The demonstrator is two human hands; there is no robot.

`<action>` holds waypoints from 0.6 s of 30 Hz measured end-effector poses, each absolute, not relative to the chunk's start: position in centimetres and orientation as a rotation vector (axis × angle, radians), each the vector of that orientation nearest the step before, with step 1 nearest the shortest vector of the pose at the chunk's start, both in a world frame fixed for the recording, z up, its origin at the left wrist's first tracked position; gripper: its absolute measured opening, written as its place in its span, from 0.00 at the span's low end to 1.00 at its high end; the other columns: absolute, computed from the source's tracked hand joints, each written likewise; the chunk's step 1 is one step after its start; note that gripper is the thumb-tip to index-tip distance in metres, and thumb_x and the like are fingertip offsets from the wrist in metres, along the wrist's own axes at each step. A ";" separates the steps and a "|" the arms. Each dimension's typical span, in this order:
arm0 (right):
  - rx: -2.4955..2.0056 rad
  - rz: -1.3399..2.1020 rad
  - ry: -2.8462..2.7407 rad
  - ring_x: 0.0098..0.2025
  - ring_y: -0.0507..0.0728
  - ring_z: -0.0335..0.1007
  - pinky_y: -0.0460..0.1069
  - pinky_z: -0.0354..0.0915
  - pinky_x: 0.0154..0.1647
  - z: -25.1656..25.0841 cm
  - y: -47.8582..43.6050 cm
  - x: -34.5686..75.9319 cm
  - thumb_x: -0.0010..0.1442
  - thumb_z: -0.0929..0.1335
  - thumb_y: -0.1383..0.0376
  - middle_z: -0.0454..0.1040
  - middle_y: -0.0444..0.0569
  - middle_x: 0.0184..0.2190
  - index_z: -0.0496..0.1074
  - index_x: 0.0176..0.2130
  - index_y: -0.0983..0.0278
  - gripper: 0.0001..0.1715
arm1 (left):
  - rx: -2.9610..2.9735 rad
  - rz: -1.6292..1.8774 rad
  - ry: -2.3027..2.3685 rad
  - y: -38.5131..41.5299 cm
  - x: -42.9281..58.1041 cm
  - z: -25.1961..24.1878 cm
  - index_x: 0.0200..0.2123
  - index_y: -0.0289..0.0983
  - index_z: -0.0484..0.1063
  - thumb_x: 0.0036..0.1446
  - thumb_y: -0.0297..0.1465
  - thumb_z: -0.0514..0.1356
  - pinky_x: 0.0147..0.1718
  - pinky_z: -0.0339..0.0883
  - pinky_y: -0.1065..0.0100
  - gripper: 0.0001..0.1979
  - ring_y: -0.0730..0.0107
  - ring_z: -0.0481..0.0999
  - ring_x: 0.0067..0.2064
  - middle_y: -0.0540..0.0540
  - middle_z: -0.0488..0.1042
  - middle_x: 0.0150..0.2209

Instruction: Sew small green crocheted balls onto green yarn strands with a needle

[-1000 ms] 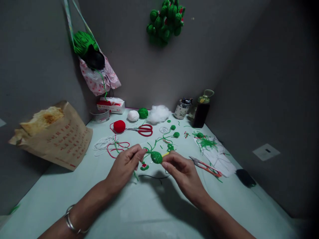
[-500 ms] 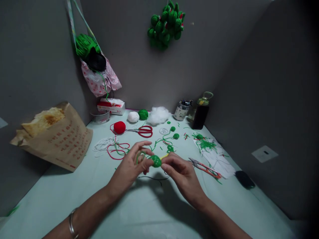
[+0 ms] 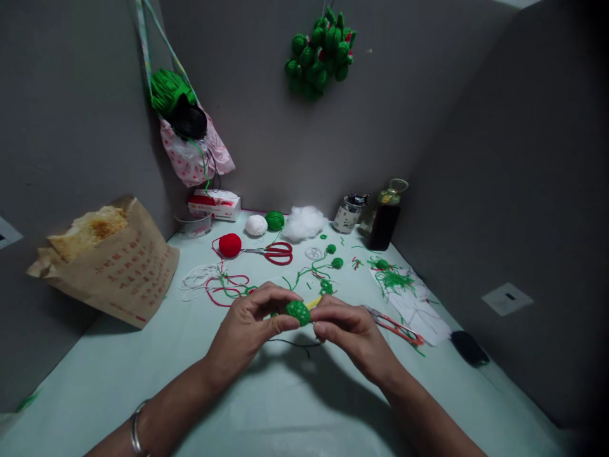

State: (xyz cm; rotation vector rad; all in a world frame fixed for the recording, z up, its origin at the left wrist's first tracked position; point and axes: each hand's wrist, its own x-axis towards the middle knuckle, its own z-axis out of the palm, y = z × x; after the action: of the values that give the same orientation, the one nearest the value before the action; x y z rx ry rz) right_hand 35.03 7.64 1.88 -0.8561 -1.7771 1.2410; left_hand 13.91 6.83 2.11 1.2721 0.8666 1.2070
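A small green crocheted ball [image 3: 298, 312] is held above the pale table [image 3: 266, 406] between both hands. My left hand [image 3: 252, 327] pinches its left side with thumb and fingers. My right hand [image 3: 349, 333] is closed on its right side and also holds a yellow crochet hook [image 3: 314, 303] whose tip pokes out. Green yarn [image 3: 304, 273] trails away from the ball across the table. A thin black thread [image 3: 295, 343] lies under the hands.
Red-handled scissors [image 3: 273, 252], red [image 3: 229, 244], white [image 3: 255, 225] and green [image 3: 275, 220] yarn balls, and white stuffing [image 3: 303, 222] lie behind. Orange snips [image 3: 394, 324] lie right. A brown paper bag [image 3: 109, 263] stands left; a dark bottle [image 3: 384, 219] and jar [image 3: 346, 212] stand at the back.
My left hand has closed in from the left and now pinches the green ball; both hands have drawn together. The view has tilted slightly.
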 end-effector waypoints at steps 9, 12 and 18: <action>-0.894 1.418 -1.496 0.32 0.49 0.62 0.44 0.59 0.33 1.0 7.9 34.1 0.57 0.75 0.61 0.69 0.44 0.29 0.78 0.31 0.64 0.08 | 1.257 1.225 0.918 6.2 15.4 0.9 0.33 0.45 0.83 0.45 0.27 0.71 0.33 0.58 0.68 0.10 0.73 0.64 0.31 0.53 0.66 0.28; -0.926 1.330 -1.602 0.34 0.50 0.63 0.44 0.59 0.35 1.5 7.8 34.3 0.59 0.74 0.62 0.69 0.44 0.31 0.79 0.32 0.63 0.07 | 1.239 1.225 0.921 6.3 15.3 1.0 0.34 0.45 0.83 0.45 0.28 0.71 0.31 0.57 0.68 0.10 0.75 0.63 0.29 0.53 0.65 0.28; -0.950 1.441 -1.555 0.35 0.50 0.65 0.44 0.63 0.37 2.0 7.4 34.3 0.59 0.74 0.60 0.70 0.43 0.32 0.76 0.46 0.60 0.15 | 1.196 1.214 0.933 6.5 15.2 1.3 0.33 0.43 0.84 0.43 0.27 0.71 0.31 0.58 0.70 0.10 0.76 0.64 0.29 0.53 0.66 0.28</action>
State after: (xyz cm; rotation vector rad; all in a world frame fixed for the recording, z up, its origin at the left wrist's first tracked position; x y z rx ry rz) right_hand 34.29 7.35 1.97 -0.9497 -1.5547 1.4411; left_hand 15.17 6.49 1.31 1.1960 0.9333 1.2143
